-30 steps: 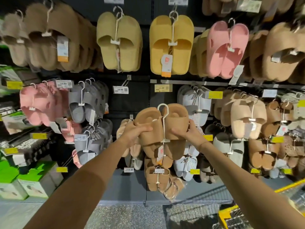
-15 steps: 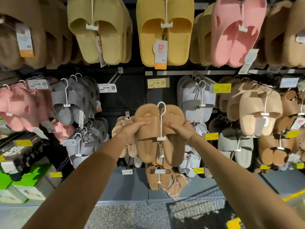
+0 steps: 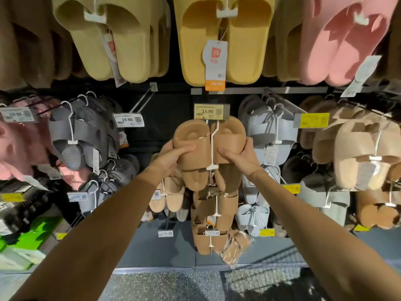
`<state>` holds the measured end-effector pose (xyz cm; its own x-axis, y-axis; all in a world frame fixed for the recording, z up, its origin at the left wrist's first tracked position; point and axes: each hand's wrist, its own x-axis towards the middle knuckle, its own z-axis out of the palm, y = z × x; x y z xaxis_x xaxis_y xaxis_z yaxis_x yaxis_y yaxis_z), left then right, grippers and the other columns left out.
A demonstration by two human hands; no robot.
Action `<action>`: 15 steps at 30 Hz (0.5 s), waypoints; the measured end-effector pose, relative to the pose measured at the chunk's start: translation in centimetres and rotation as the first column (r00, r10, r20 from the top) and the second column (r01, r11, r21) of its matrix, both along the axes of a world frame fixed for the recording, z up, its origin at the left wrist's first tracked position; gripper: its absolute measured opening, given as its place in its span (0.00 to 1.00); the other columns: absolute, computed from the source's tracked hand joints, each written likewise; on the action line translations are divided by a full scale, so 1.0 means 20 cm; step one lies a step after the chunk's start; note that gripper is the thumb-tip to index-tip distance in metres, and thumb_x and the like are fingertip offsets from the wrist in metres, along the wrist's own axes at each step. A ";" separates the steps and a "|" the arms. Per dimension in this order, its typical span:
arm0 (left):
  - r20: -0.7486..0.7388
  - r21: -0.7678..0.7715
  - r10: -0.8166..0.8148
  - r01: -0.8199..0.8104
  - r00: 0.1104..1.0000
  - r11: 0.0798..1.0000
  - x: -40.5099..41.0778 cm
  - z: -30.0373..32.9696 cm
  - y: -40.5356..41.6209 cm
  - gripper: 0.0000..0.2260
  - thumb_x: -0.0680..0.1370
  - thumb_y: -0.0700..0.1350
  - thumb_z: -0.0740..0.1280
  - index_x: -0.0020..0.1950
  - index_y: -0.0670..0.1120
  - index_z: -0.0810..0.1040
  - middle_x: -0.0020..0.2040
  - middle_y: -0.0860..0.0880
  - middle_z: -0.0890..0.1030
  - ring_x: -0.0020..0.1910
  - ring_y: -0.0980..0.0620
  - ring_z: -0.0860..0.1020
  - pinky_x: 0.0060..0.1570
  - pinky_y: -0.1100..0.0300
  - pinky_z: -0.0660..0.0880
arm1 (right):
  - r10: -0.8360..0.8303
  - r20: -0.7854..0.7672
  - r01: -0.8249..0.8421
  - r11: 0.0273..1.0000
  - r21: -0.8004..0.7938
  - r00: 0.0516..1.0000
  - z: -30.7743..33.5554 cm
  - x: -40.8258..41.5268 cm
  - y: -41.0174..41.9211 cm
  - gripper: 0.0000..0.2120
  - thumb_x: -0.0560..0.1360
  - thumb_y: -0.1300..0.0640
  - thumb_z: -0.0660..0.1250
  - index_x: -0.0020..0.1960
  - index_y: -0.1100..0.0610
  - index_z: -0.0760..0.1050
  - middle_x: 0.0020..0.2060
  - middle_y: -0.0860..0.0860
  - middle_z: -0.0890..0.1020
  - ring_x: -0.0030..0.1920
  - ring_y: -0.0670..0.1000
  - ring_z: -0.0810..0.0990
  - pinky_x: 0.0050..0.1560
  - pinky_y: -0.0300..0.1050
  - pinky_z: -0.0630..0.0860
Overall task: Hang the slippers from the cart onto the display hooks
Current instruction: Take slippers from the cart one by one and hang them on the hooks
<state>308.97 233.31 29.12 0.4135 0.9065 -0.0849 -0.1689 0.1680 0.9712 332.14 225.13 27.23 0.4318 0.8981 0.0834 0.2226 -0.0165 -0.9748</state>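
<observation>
Tan slipper pair on white hanger | fingers of both hands curled round it

Tan slippers, white hanger

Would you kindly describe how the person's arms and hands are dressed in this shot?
Both forearms are bare to the frame's edge, with no sleeves showing. The left hand wears no glove or ring. The right hand is ungloved too; a thin band crosses its wrist.
</observation>
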 end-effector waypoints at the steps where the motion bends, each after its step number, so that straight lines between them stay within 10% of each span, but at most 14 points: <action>1: 0.009 0.002 0.002 -0.002 1.000 1.000 0.00 -0.01 0.02 0.23 0.73 0.40 0.76 0.67 0.49 0.78 0.59 0.49 0.85 0.59 0.50 0.82 0.48 0.58 0.81 | 0.000 0.004 0.000 1.000 0.008 1.000 0.00 0.00 0.02 0.44 0.59 0.38 0.82 0.65 0.50 0.62 0.58 0.49 0.76 0.57 0.49 0.78 0.58 0.53 0.80; 15: -0.015 0.055 0.038 -0.037 0.999 0.998 0.05 0.02 0.19 0.33 0.64 0.50 0.83 0.67 0.52 0.77 0.60 0.49 0.84 0.61 0.48 0.82 0.59 0.46 0.80 | -0.070 0.032 0.070 0.997 -0.016 0.997 0.07 0.01 0.16 0.42 0.60 0.38 0.81 0.63 0.52 0.62 0.56 0.49 0.77 0.55 0.48 0.79 0.57 0.51 0.80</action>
<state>309.99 237.13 29.56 0.3780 0.9249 -0.0410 -0.1589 0.1084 0.9813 332.42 228.28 28.58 0.4910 0.8672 0.0827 0.2509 -0.0499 -0.9667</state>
